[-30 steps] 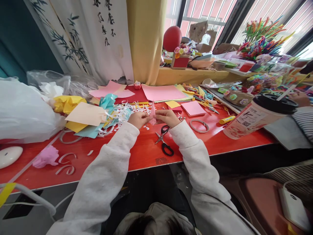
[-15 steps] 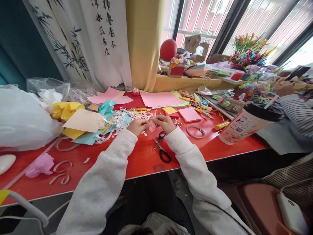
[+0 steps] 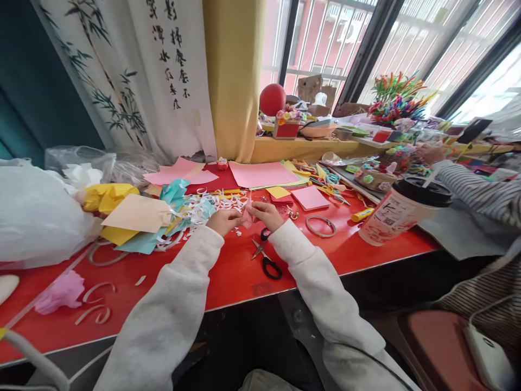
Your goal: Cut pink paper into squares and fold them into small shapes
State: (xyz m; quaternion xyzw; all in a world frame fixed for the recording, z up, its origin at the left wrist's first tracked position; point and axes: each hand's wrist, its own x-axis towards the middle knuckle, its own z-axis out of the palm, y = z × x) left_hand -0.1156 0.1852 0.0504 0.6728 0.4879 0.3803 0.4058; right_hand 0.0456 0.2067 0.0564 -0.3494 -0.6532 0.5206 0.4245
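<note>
Between my fingertips is a small folded piece of pink paper (image 3: 248,213), held above the red table. My left hand (image 3: 225,221) pinches its left side, and my right hand (image 3: 266,215) grips it from the right. Part of the paper is hidden behind the fingers. Scissors with black handles (image 3: 270,267) lie partly spread on the table just below my right hand. A pad of pink square paper (image 3: 310,198) and a yellow paper square (image 3: 278,192) rest beyond my right hand. White paper shreds (image 3: 199,209) are heaped behind my left hand.
A lidded paper cup (image 3: 401,212) stands at the right, near a roll of tape or ring (image 3: 321,226) and a yellow glue stick (image 3: 362,215). A large white plastic bag (image 3: 40,217) fills the left. Another person's striped sleeve (image 3: 468,190) is at the far right.
The view has tilted up slightly, so the table sits lower. Both hands keep hold of the pink paper. The other person's arm at the right has shifted, and their hand is no longer distinct.
</note>
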